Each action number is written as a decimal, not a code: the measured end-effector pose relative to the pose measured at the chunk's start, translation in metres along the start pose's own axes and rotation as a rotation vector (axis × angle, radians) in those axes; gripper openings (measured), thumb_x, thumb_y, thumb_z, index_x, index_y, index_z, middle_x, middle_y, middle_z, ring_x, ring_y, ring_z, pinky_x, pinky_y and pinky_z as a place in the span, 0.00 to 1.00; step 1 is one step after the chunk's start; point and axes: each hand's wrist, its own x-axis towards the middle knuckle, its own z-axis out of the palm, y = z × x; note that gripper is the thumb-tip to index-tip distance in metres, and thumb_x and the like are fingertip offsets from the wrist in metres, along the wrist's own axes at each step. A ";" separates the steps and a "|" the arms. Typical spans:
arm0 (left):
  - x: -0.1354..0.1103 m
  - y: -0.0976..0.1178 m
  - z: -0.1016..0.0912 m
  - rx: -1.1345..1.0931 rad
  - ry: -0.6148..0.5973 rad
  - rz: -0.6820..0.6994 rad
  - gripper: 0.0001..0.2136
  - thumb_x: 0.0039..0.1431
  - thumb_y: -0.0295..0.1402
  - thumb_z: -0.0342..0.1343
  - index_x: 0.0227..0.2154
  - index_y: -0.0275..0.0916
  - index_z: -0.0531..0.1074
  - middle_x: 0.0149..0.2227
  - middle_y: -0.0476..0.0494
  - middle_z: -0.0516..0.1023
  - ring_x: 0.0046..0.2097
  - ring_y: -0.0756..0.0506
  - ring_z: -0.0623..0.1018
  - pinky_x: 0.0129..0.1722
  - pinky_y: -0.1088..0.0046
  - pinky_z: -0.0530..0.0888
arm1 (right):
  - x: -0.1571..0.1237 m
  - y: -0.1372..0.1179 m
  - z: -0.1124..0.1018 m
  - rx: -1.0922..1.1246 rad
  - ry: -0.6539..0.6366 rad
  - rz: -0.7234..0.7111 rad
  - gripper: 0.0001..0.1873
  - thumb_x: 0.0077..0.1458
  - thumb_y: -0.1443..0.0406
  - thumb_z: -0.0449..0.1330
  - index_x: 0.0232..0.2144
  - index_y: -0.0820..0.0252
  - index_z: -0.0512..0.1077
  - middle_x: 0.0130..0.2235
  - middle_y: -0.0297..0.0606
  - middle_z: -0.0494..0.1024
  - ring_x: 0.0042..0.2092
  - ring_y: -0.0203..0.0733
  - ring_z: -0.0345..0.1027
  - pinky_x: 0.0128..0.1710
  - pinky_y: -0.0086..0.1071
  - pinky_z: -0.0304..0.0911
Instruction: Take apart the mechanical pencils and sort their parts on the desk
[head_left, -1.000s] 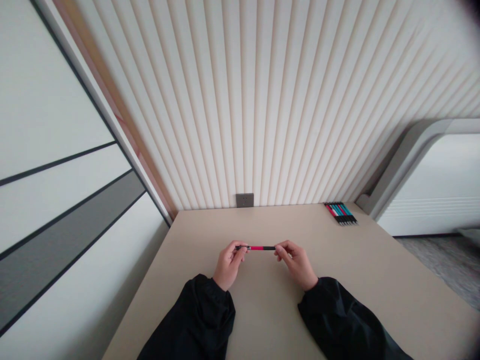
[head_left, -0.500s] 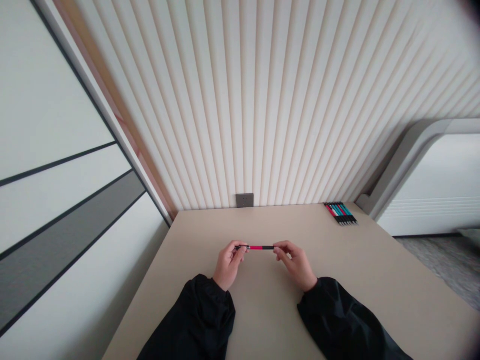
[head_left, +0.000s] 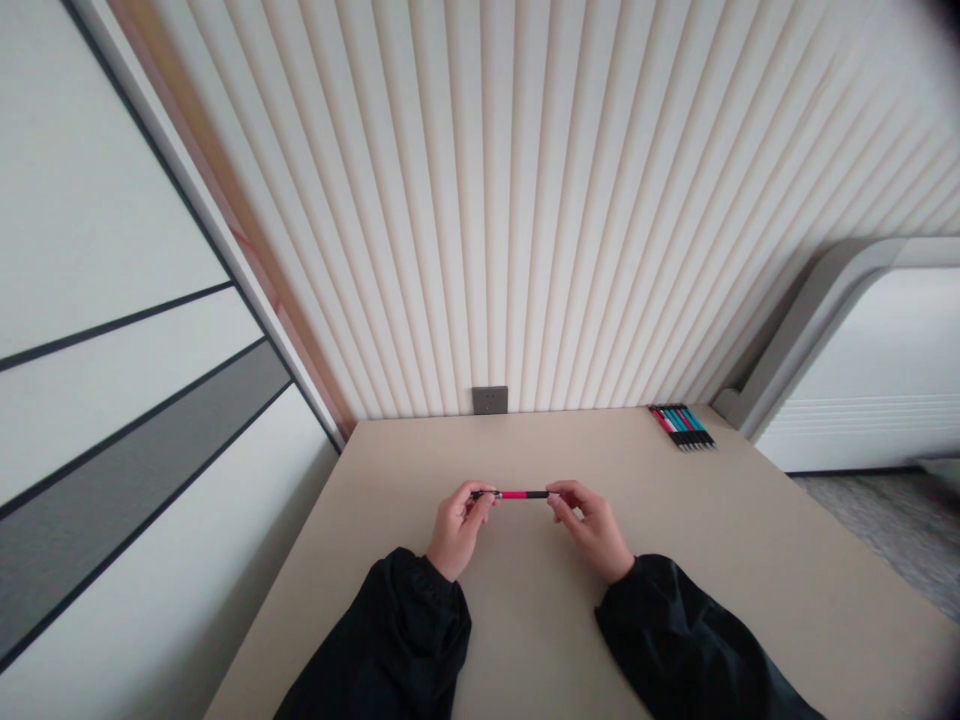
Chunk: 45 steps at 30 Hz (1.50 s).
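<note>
A slim red and black pen point(head_left: 516, 495) is held level above the beige table point(head_left: 735, 560), one end in each hand. My left hand point(head_left: 457, 528) pinches its left, black end with thumb and fingertips. My right hand point(head_left: 594, 527) pinches its right end in the same way. Both arms wear black sleeves. The pen's tips are hidden inside the fingers.
A row of several red, teal and black pens point(head_left: 682, 425) lies at the table's far right corner. A grey wall socket point(head_left: 489, 400) sits at the foot of the ribbed wall behind. A white cabinet point(head_left: 862, 390) stands to the right.
My right hand has slid slightly left along the pen, so less of the barrel shows between the hands. The left hand has stayed put.
</note>
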 end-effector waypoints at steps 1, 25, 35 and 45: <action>0.000 0.000 0.000 0.001 -0.002 0.001 0.13 0.59 0.43 0.54 0.38 0.36 0.72 0.30 0.45 0.78 0.26 0.51 0.70 0.26 0.76 0.67 | 0.000 0.000 0.000 -0.013 0.003 0.002 0.18 0.58 0.52 0.55 0.39 0.60 0.72 0.25 0.35 0.73 0.29 0.39 0.66 0.32 0.32 0.63; 0.001 -0.001 0.003 -0.194 0.172 0.011 0.19 0.58 0.40 0.57 0.49 0.41 0.61 0.28 0.53 0.69 0.25 0.53 0.69 0.25 0.78 0.67 | -0.008 -0.009 0.006 -0.048 -0.144 -0.035 0.15 0.57 0.54 0.57 0.31 0.59 0.74 0.27 0.35 0.74 0.30 0.38 0.65 0.32 0.31 0.61; -0.005 0.007 0.009 -0.210 -0.005 -0.056 0.41 0.56 0.40 0.59 0.65 0.43 0.39 0.36 0.45 0.78 0.32 0.49 0.76 0.33 0.73 0.72 | -0.017 -0.013 0.025 -0.003 -0.241 0.037 0.12 0.54 0.56 0.61 0.31 0.60 0.73 0.26 0.34 0.75 0.27 0.36 0.64 0.27 0.28 0.60; -0.006 0.010 0.008 -0.205 -0.029 -0.060 0.41 0.58 0.38 0.57 0.66 0.42 0.35 0.30 0.51 0.74 0.33 0.49 0.75 0.36 0.72 0.72 | -0.017 -0.018 0.023 -0.041 -0.249 -0.018 0.15 0.60 0.55 0.54 0.36 0.58 0.75 0.29 0.36 0.76 0.29 0.38 0.67 0.30 0.29 0.61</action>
